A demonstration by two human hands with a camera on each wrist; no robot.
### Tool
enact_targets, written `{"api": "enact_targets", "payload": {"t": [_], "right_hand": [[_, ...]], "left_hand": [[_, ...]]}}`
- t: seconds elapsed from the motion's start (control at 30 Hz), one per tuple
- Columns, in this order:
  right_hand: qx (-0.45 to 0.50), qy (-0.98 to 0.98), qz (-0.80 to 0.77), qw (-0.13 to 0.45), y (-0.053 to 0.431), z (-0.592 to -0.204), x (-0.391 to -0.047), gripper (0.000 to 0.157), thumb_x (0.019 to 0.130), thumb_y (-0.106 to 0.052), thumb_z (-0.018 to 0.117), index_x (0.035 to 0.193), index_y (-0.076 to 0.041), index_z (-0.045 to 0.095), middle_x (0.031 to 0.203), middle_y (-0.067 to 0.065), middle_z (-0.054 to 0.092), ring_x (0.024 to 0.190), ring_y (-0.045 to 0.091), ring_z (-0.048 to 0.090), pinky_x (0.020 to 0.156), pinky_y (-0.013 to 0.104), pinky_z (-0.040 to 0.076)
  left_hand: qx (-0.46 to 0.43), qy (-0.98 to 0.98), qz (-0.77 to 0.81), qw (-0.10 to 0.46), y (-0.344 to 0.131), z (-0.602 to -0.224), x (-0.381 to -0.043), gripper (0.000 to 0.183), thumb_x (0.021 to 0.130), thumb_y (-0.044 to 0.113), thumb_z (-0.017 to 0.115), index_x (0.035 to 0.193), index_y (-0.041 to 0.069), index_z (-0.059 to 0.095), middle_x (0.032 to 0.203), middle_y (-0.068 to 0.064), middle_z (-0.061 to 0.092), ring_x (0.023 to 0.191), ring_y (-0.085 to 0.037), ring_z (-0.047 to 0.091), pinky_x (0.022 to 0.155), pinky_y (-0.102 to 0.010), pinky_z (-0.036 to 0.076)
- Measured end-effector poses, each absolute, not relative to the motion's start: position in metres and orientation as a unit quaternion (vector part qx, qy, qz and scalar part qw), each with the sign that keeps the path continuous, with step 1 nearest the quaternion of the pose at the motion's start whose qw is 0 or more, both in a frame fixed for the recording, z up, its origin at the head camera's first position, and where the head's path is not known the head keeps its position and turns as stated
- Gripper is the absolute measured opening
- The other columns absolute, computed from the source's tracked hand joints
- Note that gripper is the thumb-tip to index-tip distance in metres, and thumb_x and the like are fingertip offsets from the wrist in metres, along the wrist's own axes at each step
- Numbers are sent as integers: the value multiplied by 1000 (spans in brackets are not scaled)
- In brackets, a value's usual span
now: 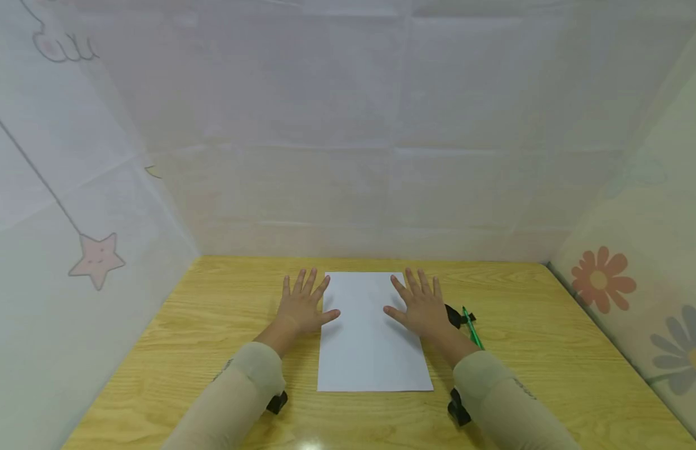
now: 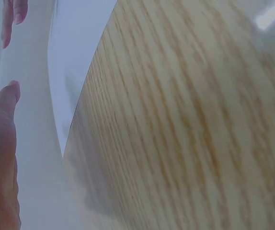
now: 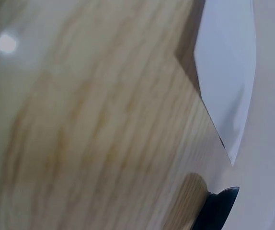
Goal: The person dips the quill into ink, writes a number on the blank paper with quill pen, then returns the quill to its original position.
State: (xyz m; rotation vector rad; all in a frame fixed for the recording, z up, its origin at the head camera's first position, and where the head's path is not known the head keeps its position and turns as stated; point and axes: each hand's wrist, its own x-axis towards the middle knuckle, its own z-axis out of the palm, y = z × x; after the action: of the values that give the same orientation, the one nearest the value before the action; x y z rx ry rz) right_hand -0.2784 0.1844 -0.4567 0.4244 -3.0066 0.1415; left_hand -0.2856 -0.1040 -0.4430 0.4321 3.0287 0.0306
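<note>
A blank white sheet of paper (image 1: 366, 337) lies on the wooden table, long side running away from me. My left hand (image 1: 301, 310) is at its left edge, palm down with fingers spread, the thumb over the paper. At the right edge my right hand (image 1: 425, 312) mirrors it, thumb and some fingers over the sheet. Both wrist views show a gap between hand and table; neither hand holds anything. Just right of my right hand lie a green pen (image 1: 473, 329) and a black object (image 1: 453, 316), partly hidden by that hand; its kind is unclear.
The yellow wood-grain table (image 1: 212, 337) meets a pale cloth backdrop (image 1: 325, 194) at the back and both sides. Printed flowers (image 1: 603, 280) decorate the right side, a star (image 1: 97, 259) the left. Black wrist gear (image 1: 459, 409) shows beneath the sleeves.
</note>
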Motion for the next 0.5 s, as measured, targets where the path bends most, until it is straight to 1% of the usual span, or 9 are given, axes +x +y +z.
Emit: {"api": "enact_targets", "payload": {"t": [0.17,0.23,0.3,0.4,0.5], "right_hand": [[136,-988,53,51,186,-456,-273,80,93,-66,47,158,-25,22,165,14,8,152,41,1,119,64,-2],[134,-987,61,58,188,-453,-271,80,94,-65,47,158,-24,22,165,16,10,152,41,3,119,65,-1],[132,-987,67,69,191,-450,-269,80,94,-65,46,158,-23,22,165,17,12,152,41,5,119,65,0],[132,-983,94,90,195,-442,-263,77,96,-62,45,156,-18,28,162,21,18,150,43,12,118,66,6],[126,-976,143,108,205,-435,-254,68,99,-54,47,150,-9,39,157,26,28,145,47,24,115,68,16]], "left_hand": [[143,988,18,49,-105,-443,-282,87,91,75,36,159,31,2,166,-6,-8,153,-30,-11,120,-62,-7],[145,988,15,51,-106,-444,-281,88,91,75,35,159,31,1,166,-5,-9,153,-30,-12,120,-61,-7],[147,988,16,44,-107,-445,-280,87,91,75,35,159,30,2,166,-6,-8,153,-31,-11,120,-61,-6],[149,988,17,42,-111,-446,-278,88,91,75,36,159,30,3,167,-6,-7,154,-31,-10,120,-61,-6],[159,986,33,46,-114,-448,-272,89,92,72,40,160,25,7,167,-9,-2,154,-33,-4,121,-61,-2]]}}
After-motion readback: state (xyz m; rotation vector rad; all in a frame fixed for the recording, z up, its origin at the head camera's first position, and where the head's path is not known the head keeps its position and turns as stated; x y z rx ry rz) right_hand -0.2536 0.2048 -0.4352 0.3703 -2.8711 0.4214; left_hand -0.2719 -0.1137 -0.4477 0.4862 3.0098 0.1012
